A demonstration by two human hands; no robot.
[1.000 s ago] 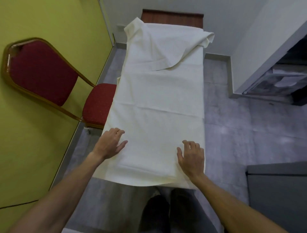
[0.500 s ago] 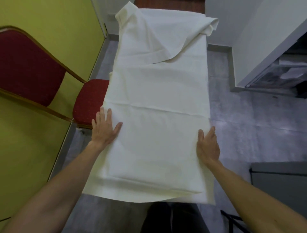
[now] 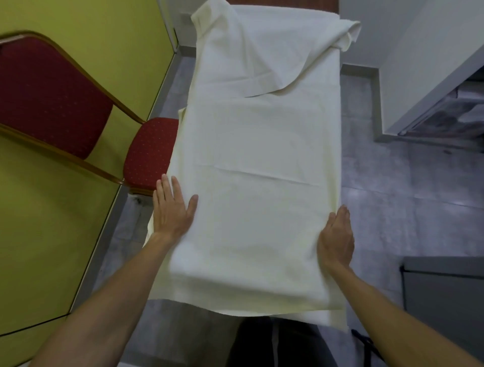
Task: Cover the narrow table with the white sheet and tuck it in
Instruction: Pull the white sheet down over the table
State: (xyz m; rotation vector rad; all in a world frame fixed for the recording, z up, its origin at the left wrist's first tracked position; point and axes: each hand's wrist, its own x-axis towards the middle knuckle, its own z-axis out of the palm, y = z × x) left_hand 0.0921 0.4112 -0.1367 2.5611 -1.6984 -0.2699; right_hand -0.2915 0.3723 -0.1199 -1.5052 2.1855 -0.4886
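Observation:
The white sheet (image 3: 256,162) lies along the narrow table and hides nearly all of it; only a brown strip of the table (image 3: 282,2) shows at the far end. The sheet's far part is folded back on itself in a loose flap, and its near end hangs over the front edge. My left hand (image 3: 171,209) lies flat, fingers apart, on the sheet's left edge. My right hand (image 3: 336,235) presses flat against the sheet at the right edge. Neither hand grips cloth.
A red padded chair (image 3: 149,154) with a gold frame stands close against the table's left side, by the yellow wall (image 3: 52,235). A white cabinet (image 3: 419,65) is at the right, and a grey box (image 3: 445,288) near right. Grey floor runs on both sides.
Both hands slid outward from the sheet's top to its left and right edges and a little further along. The view tilted down and closer.

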